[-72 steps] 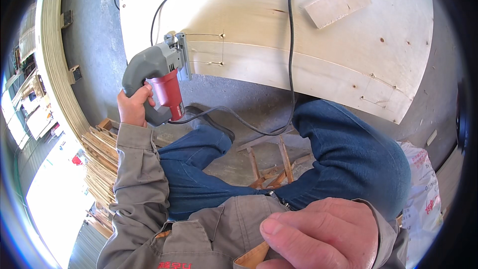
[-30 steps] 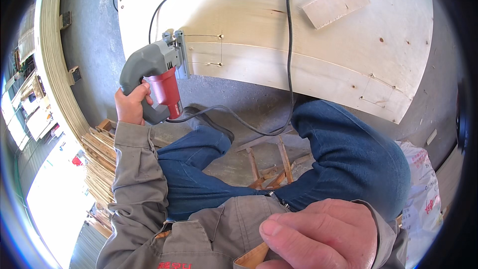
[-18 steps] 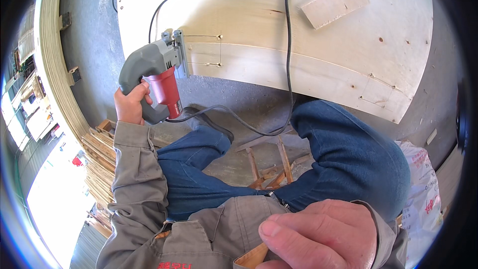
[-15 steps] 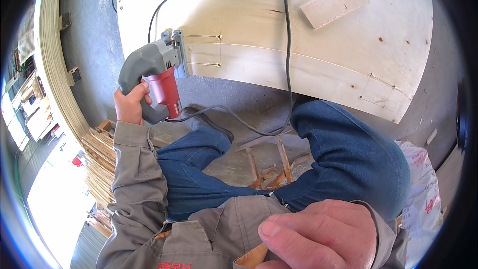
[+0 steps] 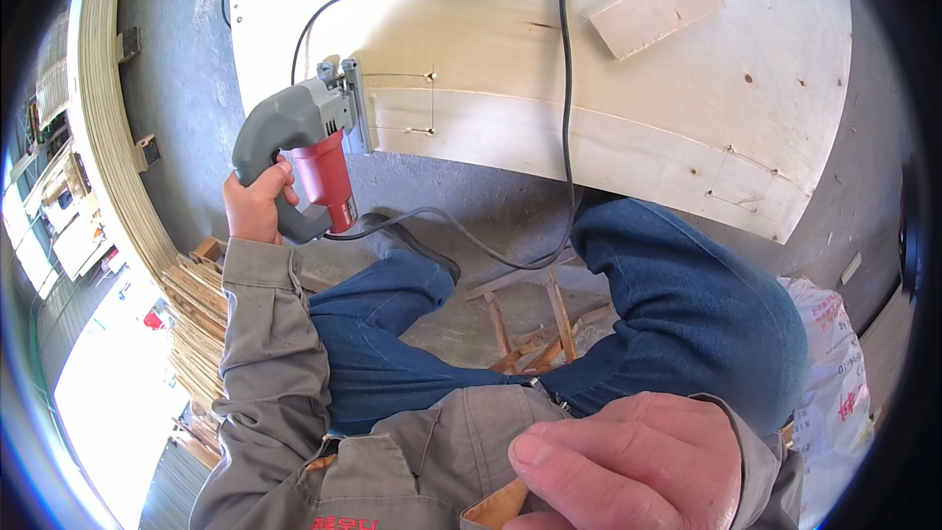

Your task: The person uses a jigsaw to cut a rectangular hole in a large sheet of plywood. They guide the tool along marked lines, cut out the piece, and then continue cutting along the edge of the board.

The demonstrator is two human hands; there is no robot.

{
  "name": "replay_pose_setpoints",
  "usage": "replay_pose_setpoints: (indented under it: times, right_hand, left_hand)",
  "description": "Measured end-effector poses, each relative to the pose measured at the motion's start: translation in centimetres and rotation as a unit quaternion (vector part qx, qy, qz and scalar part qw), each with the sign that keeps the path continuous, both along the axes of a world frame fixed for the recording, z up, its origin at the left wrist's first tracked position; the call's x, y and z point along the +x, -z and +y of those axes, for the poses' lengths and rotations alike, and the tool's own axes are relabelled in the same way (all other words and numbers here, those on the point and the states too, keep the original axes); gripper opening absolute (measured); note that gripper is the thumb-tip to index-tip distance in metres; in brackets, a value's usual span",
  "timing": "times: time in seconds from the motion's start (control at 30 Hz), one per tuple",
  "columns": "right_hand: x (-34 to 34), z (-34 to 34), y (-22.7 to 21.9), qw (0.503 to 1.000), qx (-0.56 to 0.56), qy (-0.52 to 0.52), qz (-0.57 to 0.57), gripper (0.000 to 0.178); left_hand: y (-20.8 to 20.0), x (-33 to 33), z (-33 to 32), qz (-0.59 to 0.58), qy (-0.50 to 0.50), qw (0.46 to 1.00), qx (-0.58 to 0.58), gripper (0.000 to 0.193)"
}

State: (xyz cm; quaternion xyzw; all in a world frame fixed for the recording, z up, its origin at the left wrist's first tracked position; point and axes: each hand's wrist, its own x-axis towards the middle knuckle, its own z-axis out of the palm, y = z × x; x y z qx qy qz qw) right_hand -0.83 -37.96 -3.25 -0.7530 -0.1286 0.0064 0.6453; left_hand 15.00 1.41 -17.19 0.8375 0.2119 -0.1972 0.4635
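Head view: the left hand [image 5: 257, 208] is closed around the rear handle of a grey-and-red electric jigsaw [image 5: 306, 155], the grip fully wrapped. The jigsaw sits at the near left edge of a large pale plywood panel [image 5: 549, 69], its base plate against the edge beside a pencilled rectangle. Its long axis runs from the hand up and right, nose toward the panel. A black power cord [image 5: 564, 88] crosses the panel. The right hand [image 5: 628, 461], low in frame, pinches a small tan piece [image 5: 496, 508] whose nature cannot be told.
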Motion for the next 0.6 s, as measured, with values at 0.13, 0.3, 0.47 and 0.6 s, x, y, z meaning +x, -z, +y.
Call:
replay_pose_setpoints:
  times: [0.13,0.3,0.47,0.6]
  right_hand:
    - [-0.1,-0.1,-0.2,1.000,-0.003,-0.002,0.004,0.044]
    - [-0.4,0.9,-0.1,0.999,0.013,0.037,-0.001,0.046]
    - [-0.8,0.0,-0.5,1.000,-0.020,-0.013,0.009,0.051]
    - [-0.8,-0.3,-1.1,0.998,-0.033,-0.037,0.028,0.055]
  left_hand:
    - [0.1,0.0,-0.2,0.001,0.001,1.000,-0.009,0.026]
    - [-0.2,-0.1,-0.4,-0.004,-0.020,1.000,-0.015,0.026]
    - [-0.2,-0.2,-0.7,-0.007,-0.032,0.999,-0.015,0.023]
    - [-0.1,-0.1,-0.5,-0.005,-0.030,0.999,-0.019,0.021]
